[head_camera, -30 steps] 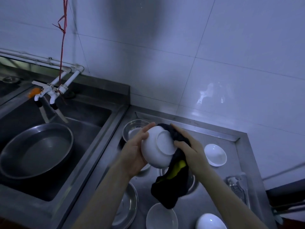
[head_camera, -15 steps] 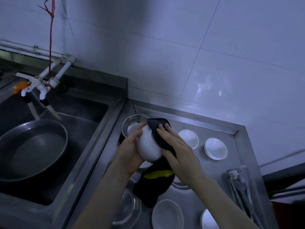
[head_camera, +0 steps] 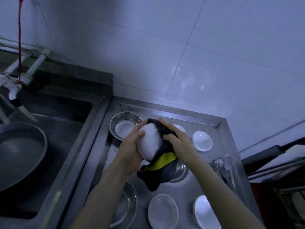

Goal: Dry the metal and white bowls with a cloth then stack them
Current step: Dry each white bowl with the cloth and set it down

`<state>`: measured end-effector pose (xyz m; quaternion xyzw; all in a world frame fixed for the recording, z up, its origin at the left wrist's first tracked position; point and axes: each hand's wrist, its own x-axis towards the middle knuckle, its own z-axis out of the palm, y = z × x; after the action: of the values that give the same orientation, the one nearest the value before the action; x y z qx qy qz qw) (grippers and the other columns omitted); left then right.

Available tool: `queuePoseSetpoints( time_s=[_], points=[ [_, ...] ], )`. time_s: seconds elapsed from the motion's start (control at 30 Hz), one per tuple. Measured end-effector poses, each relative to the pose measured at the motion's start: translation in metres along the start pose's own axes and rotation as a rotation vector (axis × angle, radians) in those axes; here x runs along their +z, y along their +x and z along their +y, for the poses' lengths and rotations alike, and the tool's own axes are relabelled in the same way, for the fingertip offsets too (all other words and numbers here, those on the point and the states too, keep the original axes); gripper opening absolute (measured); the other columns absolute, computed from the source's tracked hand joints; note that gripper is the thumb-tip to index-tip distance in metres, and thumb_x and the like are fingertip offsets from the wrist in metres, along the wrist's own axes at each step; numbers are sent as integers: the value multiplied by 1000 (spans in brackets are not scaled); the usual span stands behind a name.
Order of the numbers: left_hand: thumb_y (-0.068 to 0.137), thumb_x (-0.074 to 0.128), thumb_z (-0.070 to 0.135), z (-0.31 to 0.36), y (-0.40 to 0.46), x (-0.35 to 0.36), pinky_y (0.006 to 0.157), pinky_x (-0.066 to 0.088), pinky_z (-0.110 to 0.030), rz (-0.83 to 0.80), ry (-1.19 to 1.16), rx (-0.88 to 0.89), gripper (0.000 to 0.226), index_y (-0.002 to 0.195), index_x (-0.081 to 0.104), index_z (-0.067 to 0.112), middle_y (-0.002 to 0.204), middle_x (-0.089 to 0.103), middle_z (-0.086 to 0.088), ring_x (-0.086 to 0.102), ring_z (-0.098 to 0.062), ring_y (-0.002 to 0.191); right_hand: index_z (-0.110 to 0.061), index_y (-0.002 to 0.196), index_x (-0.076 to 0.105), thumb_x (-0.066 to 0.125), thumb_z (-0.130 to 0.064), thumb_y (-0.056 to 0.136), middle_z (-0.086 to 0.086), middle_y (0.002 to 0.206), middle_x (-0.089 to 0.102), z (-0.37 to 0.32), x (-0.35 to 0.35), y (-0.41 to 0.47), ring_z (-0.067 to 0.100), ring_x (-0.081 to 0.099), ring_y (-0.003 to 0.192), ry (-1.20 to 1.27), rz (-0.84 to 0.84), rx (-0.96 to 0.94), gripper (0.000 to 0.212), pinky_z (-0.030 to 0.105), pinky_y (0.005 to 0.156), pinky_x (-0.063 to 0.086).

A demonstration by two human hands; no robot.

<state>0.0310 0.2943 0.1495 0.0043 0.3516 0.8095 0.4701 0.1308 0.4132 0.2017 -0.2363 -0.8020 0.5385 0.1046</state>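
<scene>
The left hand (head_camera: 130,151) cups a white bowl (head_camera: 149,142) from the side, thumb across its outer wall and fingers curled beneath, and holds it tilted above the steel counter (head_camera: 219,128). The right hand (head_camera: 179,139) presses a dark cloth (head_camera: 162,172) against the bowl's far side, fingers bent over the fabric; the cloth has a yellow band and its loose end hangs down below the bowl.

Taking the held bowl as the landmark: just behind it and to its left a metal bowl (head_camera: 125,125) stands upright on the counter. To its right, past the right hand, a small white bowl (head_camera: 202,140) sits open side up, and another white bowl (head_camera: 180,128) is partly hidden behind the right hand. Below it, under the hanging cloth, part of a metal bowl (head_camera: 180,171) shows. Nearer the camera lie a metal bowl (head_camera: 126,205) under the left forearm, a white bowl (head_camera: 162,210), and a white bowl (head_camera: 204,212) beside the right forearm.

Far to the left, a large metal basin (head_camera: 19,154) rests in the sink (head_camera: 69,109) below white taps (head_camera: 14,85).
</scene>
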Motion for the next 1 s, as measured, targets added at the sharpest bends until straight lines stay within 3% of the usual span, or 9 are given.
queuePoseSetpoints(
  time_s=[0.07,0.17,0.3,0.4,0.5,0.6,0.67,0.87,1.0],
  points=[
    [99,44,12,1,1,0,95,50,-49,56,-107,6,40,137,53,18,131,62,-15,61,-33,113,-36,121,61,48,4,88,-25,114,65,1,-4,-4,-8,54,107,96,36,51,53,3,90,38],
    [101,44,16,-2,4,3,86,53,-47,92,-174,42,36,134,52,25,126,62,-10,61,-31,110,-44,117,63,49,1,88,-27,108,68,15,1,-19,-4,57,109,153,142,113,56,15,95,43],
    [102,44,16,-1,10,12,88,53,-51,148,-182,104,40,140,48,29,129,59,-10,59,-32,113,-43,128,50,56,-4,89,-27,97,63,30,25,-54,-14,55,91,19,254,70,55,3,79,38],
    [103,44,15,-2,16,20,89,53,-50,181,-99,105,28,126,56,25,123,60,-11,59,-31,108,-37,128,49,53,-1,90,-26,105,59,30,31,-67,-19,51,97,-97,340,-61,52,-1,81,34],
    [103,44,17,-4,18,30,80,55,-47,195,-118,52,18,114,58,24,116,62,-12,61,-31,100,-36,133,50,57,-10,81,-15,127,54,39,20,-56,-3,52,109,-368,434,-228,58,9,89,40],
    [103,46,19,-10,21,42,89,53,-55,198,-180,-17,17,114,58,23,115,63,-16,61,-36,102,-36,138,45,73,-20,76,-6,142,42,51,13,-44,17,56,104,-627,454,-261,70,30,77,53],
    [102,49,21,-14,23,49,95,50,-59,198,-174,-39,18,117,58,22,119,62,-18,61,-38,106,-32,134,50,76,-20,71,-2,140,47,59,9,-40,21,58,106,-724,514,-287,69,34,64,56],
    [97,57,36,-26,23,56,72,61,-39,117,172,-126,45,131,55,7,115,70,-16,71,-27,99,-23,120,65,61,-30,71,-6,114,66,63,-14,-37,15,62,93,-702,670,-307,50,26,56,49],
    [93,65,27,-31,23,47,79,59,-40,-71,662,-154,41,133,54,31,106,75,-7,73,-20,96,-26,113,68,63,-24,76,-10,98,69,63,-44,-40,-1,53,81,-458,705,-65,37,0,68,34]
  ],
)
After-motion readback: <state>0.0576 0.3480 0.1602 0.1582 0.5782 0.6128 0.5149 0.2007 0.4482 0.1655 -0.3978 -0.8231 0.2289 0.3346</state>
